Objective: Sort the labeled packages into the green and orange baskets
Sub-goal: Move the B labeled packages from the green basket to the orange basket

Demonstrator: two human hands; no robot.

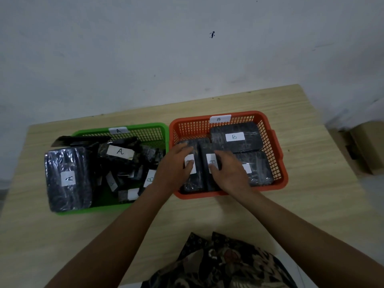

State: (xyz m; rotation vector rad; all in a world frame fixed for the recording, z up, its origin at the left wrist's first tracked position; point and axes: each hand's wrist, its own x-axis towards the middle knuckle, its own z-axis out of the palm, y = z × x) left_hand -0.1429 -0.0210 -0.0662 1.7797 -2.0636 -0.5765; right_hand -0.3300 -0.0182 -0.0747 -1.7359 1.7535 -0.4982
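Note:
An orange basket (276, 150) tagged B stands on the right and a green basket (145, 128) tagged A on the left. Black wrapped packages with white labels fill both. In the orange basket my left hand (176, 165) lies on a package (194, 181) at its left side, fingers over the label. My right hand (228, 169) lies on the neighbouring package (209, 183), thumb on its label. A B package (234, 137) lies at the back of the orange basket. In the green basket are a big A package (67, 179), another A package (119, 151) and one labelled B (150, 178).
Both baskets sit on a light wooden table (311, 204) against a pale wall. A cardboard box (365, 146) stands on the floor beyond the table's right edge. Patterned clothing (224, 260) shows at the near edge.

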